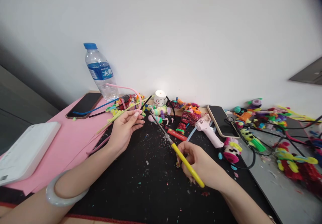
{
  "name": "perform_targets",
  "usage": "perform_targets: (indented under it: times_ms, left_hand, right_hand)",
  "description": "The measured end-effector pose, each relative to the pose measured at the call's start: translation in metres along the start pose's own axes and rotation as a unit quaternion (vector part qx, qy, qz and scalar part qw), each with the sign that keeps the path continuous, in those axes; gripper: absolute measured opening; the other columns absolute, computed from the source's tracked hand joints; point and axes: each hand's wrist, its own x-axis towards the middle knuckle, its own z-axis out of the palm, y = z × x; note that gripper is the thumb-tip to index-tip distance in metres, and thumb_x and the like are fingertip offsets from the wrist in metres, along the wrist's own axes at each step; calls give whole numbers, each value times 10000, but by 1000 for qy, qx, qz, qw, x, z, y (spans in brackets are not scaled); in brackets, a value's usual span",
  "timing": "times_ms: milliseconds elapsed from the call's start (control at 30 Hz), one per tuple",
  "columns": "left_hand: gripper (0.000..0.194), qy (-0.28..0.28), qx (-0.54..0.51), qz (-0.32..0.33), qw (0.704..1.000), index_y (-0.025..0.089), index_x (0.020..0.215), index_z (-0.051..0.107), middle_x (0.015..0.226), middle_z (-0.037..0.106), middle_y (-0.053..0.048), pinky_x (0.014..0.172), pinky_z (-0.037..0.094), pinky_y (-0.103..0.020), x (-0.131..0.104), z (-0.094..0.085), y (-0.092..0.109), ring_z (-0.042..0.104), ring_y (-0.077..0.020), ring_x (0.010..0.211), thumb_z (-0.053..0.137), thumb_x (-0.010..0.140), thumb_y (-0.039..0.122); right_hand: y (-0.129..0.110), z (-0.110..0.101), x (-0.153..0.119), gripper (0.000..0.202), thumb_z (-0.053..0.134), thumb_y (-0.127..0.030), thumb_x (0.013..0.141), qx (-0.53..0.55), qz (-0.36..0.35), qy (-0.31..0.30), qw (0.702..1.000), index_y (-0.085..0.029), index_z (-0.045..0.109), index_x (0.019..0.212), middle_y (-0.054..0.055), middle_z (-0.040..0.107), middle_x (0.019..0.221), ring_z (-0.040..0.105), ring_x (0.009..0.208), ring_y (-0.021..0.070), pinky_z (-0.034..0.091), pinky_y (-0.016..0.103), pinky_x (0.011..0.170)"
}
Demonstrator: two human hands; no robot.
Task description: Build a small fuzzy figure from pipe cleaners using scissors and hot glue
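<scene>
My left hand (125,130) pinches a pink pipe cleaner (134,90) between thumb and fingertips. The pipe cleaner curves up and to the left from the fingers, in front of the bottle. In my right hand (197,163) is a pair of yellow-handled scissors (187,165), seen edge-on. Their metal blades point up and left toward the middle of the desk, apart from the pink pipe cleaner. Beyond the scissor tips lie small pale green and white fuzzy pieces (161,111). Several loose pipe cleaners, with a yellow one (115,116) among them, lie behind my left hand.
A water bottle (99,71) leans against the wall behind a dark phone (84,106). Ahead stands a white paper cup (160,98). A glue gun (210,133), another phone (222,120) and colourful fuzzy figures (188,116) are at right. A white device (30,150) rests on pink paper (72,133).
</scene>
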Motion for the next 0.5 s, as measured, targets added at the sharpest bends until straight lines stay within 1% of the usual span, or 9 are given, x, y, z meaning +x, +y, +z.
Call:
perform_targets:
  times_ms: [67,100,167,233,300,367,400,433,500]
  left_hand:
    - [213,-8,-6,-1,1000,175,916,646,780,643,12,609,502,-154,0,0,1,612,-66,648,681,756,311]
    - [205,-15,-8,-3,1000,176,909,645,776,640,14,601,500,-151,-1,1,1,607,-64,640,681,757,308]
    - [188,-39,-12,-8,999,176,901,643,765,635,16,591,500,-153,-3,2,2,598,-63,628,674,765,303]
    - [170,-72,-13,-15,997,174,896,641,745,630,15,592,502,-160,-7,4,4,592,-67,624,661,781,298]
    - [147,-101,-16,-23,995,173,882,639,725,624,14,592,501,-167,-11,5,5,587,-71,622,649,794,290]
    - [127,-117,-22,-32,992,172,870,638,715,617,16,591,495,-165,-14,7,7,581,-69,620,642,802,278]
    - [117,-123,-27,-34,991,172,867,637,713,614,17,589,491,-163,-15,7,8,576,-67,616,638,807,273]
    - [107,-129,-33,-36,990,173,862,635,710,610,19,587,487,-161,-16,7,8,571,-64,611,634,812,267]
    - [92,-145,-43,-43,988,174,844,629,696,600,24,577,481,-163,-18,8,9,563,-62,595,629,817,262]
  right_hand:
    - [2,-1,-1,174,578,-264,742,90,-13,-66,994,-210,419,787,-110,405,510,328,283,33,232,151,284]
    - [4,-2,-1,212,579,-343,772,114,-32,-91,989,-206,418,768,-113,387,491,301,263,26,201,147,265]
    - [9,-2,-1,349,542,-508,803,141,-81,-116,980,-193,421,716,-101,382,482,292,251,17,171,145,252]
    - [15,-1,0,450,471,-615,814,169,-110,-121,972,-184,415,695,-76,422,530,299,258,6,182,148,257]
    - [20,-2,0,494,391,-666,827,198,-110,-132,965,-182,416,731,-57,454,587,287,269,0,185,153,268]
    - [20,-3,-1,526,358,-703,815,209,-96,-151,961,-182,428,793,-44,472,641,299,296,6,194,162,289]
    - [18,-4,-3,546,368,-724,793,206,-90,-159,961,-182,432,815,-39,472,665,326,318,14,210,169,306]
    - [15,-5,-4,561,390,-737,772,199,-82,-151,965,-182,436,837,-37,468,693,347,345,20,239,177,336]
    - [11,-6,-7,559,428,-741,749,175,-68,-149,971,-187,427,818,-40,456,688,386,387,41,288,196,378]
